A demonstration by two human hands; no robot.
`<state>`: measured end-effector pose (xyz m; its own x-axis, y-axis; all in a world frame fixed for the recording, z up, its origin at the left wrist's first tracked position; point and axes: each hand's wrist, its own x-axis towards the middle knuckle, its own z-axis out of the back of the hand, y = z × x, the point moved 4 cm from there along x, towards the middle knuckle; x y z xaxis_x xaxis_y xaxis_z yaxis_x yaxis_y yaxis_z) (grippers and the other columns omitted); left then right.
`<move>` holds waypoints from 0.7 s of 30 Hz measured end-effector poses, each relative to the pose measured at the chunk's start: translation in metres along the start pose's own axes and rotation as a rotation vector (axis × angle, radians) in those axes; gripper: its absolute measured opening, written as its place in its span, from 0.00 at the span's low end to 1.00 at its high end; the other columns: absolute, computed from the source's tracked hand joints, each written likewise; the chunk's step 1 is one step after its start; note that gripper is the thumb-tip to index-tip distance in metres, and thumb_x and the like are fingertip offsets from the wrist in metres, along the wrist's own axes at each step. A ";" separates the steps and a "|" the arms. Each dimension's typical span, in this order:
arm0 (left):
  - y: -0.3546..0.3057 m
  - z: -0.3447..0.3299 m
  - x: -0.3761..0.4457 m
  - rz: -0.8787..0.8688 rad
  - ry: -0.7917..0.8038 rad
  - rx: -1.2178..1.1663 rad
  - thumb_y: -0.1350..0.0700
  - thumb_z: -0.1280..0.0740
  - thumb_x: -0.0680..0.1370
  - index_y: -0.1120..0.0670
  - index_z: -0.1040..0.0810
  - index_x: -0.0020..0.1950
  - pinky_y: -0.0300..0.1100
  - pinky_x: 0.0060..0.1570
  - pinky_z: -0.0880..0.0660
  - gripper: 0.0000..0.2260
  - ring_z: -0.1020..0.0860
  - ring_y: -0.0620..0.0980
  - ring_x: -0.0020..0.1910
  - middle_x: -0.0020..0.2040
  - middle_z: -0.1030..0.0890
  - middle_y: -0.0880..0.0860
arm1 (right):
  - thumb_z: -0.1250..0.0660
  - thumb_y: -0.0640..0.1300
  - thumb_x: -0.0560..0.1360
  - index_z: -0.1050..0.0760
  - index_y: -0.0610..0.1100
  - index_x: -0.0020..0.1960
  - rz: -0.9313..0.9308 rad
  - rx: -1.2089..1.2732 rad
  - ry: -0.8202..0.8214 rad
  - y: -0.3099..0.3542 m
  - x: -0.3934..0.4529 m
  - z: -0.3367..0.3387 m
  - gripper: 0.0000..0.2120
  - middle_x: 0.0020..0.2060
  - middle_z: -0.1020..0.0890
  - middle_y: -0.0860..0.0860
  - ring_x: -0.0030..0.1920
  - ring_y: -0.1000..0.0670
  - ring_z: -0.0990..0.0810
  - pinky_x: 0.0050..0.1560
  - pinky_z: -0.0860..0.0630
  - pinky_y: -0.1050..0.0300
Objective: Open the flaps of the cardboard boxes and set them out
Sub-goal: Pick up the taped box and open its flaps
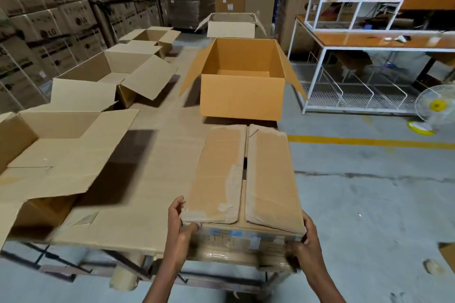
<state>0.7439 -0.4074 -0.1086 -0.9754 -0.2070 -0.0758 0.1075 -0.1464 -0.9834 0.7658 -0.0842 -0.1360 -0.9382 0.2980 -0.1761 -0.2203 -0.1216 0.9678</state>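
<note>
Warehouse stacks loom behind the cardboard-lined worktop [147, 155]. Both hands, left hand [181, 224] and right hand [304, 236], grip the closed, tape-scarred brown cardboard box [246, 179] at its near corners; overhanging the edge, it could tip off.

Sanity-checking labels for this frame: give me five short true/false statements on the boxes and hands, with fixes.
1. Both hands hold the closed box at its near corners. True: left hand, right hand, closed box.
2. The orange box beyond it has its flaps shut. False: they stand open.
3. A fan stands at the right. True.
4. The closed box's top flaps are sealed with fresh tape. False: a gap shows between them.
5. Opened boxes lie on the left. True.
</note>
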 end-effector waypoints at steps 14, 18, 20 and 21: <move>-0.065 -0.030 0.003 -0.625 0.071 0.705 0.38 0.31 0.74 0.43 0.33 0.74 0.52 0.68 0.33 0.30 0.32 0.44 0.71 0.72 0.30 0.41 | 0.34 0.41 0.63 0.36 0.57 0.74 0.104 0.009 0.024 0.025 -0.006 0.006 0.40 0.70 0.32 0.58 0.67 0.57 0.30 0.53 0.26 0.61; -0.091 -0.001 -0.004 -0.794 -0.207 0.529 0.53 0.34 0.78 0.53 0.24 0.66 0.52 0.61 0.28 0.17 0.24 0.49 0.62 0.63 0.21 0.49 | 0.31 0.32 0.70 0.36 0.58 0.73 0.125 0.018 -0.014 0.024 -0.009 0.011 0.38 0.72 0.33 0.58 0.69 0.51 0.31 0.61 0.28 0.52; -0.096 0.016 -0.001 -0.831 -0.349 0.514 0.60 0.37 0.77 0.58 0.23 0.64 0.51 0.60 0.28 0.16 0.24 0.54 0.60 0.61 0.21 0.54 | 0.31 0.30 0.72 0.34 0.58 0.73 0.154 0.005 -0.063 0.028 -0.011 0.013 0.37 0.72 0.31 0.58 0.70 0.51 0.31 0.63 0.31 0.50; -0.097 0.026 0.002 -0.815 -0.415 0.527 0.63 0.37 0.76 0.59 0.23 0.64 0.50 0.61 0.30 0.17 0.25 0.55 0.61 0.61 0.21 0.55 | 0.30 0.32 0.72 0.34 0.57 0.72 0.176 -0.004 -0.093 0.033 -0.013 0.014 0.35 0.72 0.31 0.57 0.69 0.52 0.31 0.64 0.31 0.50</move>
<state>0.7364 -0.4182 -0.0091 -0.6584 -0.1574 0.7361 -0.3835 -0.7713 -0.5079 0.7741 -0.0783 -0.0992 -0.9336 0.3581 0.0131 -0.0563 -0.1828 0.9815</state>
